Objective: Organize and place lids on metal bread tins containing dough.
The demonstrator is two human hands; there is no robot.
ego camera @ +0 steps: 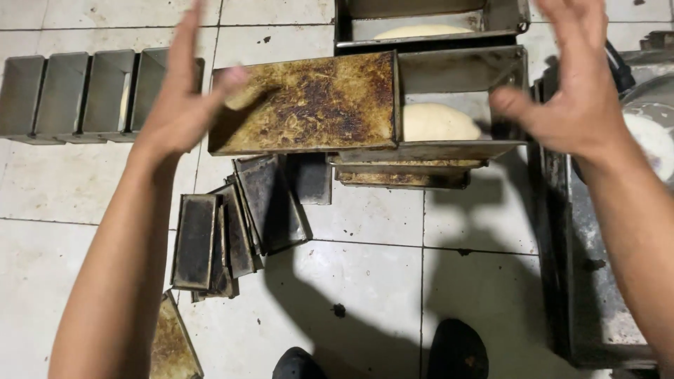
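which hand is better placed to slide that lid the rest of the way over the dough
Probably the left hand: its thumb sits at the left end of the stained lid, ready to push toward the uncovered dough. The right hand is at the pan's far end.

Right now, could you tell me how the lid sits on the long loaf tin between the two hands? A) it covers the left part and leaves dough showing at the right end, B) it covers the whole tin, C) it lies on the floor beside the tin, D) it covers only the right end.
A: the browned lid covers the left part of the loaf tin, and pale dough shows in the open right end.
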